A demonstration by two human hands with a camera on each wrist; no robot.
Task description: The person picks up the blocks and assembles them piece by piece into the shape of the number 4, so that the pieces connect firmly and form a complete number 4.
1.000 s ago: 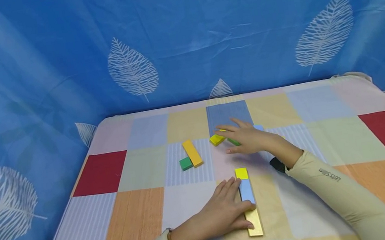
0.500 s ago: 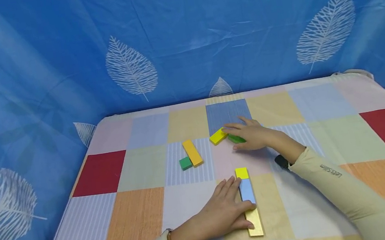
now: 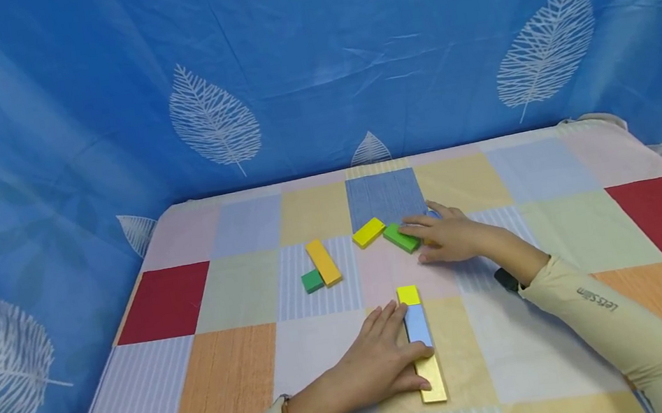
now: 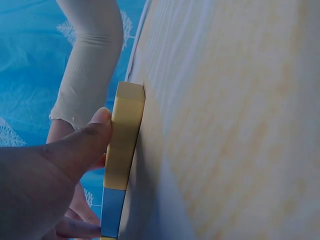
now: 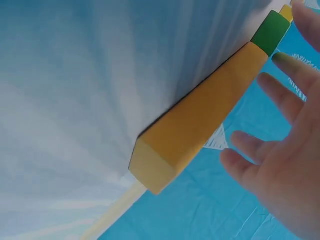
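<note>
My left hand (image 3: 362, 364) lies along the left side of a straight row of blocks. From far to near, the row is a small yellow block (image 3: 408, 296), a light blue block (image 3: 417, 325) and a long pale yellow block (image 3: 432, 381). In the left wrist view the thumb touches the pale yellow block (image 4: 125, 135), with fingertips beside the blue block (image 4: 113, 212). Fingers spread, my right hand (image 3: 452, 237) hovers over an orange block (image 5: 200, 110), mostly hidden from above. A green block (image 3: 401, 237) is by its fingertips; something blue shows behind them.
A yellow block (image 3: 369, 233) lies just left of the green one. Farther left, a long orange-yellow block (image 3: 323, 264) sits against a small dark green block (image 3: 312, 281). The patchwork cloth (image 3: 228, 376) covers the table, and a blue leaf-print curtain (image 3: 313, 82) hangs behind it.
My right hand has moved rightward, uncovering the yellow block and most of the green one. The head view has shifted slightly. My left hand keeps its place at the row.
</note>
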